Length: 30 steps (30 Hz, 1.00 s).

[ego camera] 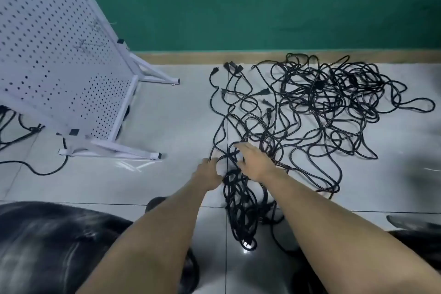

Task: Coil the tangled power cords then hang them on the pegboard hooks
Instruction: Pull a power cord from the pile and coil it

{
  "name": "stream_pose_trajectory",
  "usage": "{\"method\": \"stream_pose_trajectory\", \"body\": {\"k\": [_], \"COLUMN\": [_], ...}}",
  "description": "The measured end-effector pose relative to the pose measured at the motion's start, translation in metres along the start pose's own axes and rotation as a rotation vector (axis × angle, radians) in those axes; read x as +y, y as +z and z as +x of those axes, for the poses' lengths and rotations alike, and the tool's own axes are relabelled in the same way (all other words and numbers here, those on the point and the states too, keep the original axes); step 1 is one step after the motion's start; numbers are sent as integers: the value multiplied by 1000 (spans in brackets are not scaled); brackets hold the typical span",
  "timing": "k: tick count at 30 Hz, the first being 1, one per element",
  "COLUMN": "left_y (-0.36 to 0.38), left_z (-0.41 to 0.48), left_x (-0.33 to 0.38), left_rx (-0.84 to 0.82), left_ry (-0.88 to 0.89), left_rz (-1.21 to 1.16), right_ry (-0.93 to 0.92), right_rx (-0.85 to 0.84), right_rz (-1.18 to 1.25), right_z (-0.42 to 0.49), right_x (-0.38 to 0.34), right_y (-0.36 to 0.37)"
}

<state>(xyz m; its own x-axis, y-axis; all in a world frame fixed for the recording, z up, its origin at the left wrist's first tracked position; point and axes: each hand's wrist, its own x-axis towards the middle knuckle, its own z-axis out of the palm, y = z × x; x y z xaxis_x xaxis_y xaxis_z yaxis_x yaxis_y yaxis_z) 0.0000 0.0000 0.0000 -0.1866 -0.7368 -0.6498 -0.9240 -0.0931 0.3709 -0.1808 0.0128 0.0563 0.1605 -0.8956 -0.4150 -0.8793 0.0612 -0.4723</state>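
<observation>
The task looks only at its beginning. The tangled power cords (pixel 322 107) lie on the floor to the right of the pegboard (pixel 59 55), and no coil hangs on it. Right of the pegboard's foot, the left hand (pixel 208 172) curls around one strand, and the right hand (pixel 250 162) reaches with fingers spread. Nearly all the coiling remains.

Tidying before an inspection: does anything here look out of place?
Yes. Black cords sprawl in a tangled heap across the floor rather than hanging on the pegboard. Another cord snakes under the pegboard's stand at left.
</observation>
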Motion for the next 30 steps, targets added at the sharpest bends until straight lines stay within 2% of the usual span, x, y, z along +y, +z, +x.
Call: {"method": "stream_pose_trajectory", "body": {"k": [6,14,21,25,30], "left_y": [11,-4,-69,-109,-166], "left_z": [6,17,2,-15,-41], "left_x": [-18,-28,-11,5,21], "left_rx": [44,180,291,210,215], "left_ry": [-56,-80,-65,-52,-27], "left_rz": [125,-144,-420,-398,-308], "right_ry": [52,155,218,210,199], "right_rx": [-21,20,80,83,116], "right_rz": [-11,88,187,179,163], "right_z": [20,41,37,22,3], "right_x": [-5,2,-16,-26,-34], "right_y": [12,13,-14,-30,-52]}}
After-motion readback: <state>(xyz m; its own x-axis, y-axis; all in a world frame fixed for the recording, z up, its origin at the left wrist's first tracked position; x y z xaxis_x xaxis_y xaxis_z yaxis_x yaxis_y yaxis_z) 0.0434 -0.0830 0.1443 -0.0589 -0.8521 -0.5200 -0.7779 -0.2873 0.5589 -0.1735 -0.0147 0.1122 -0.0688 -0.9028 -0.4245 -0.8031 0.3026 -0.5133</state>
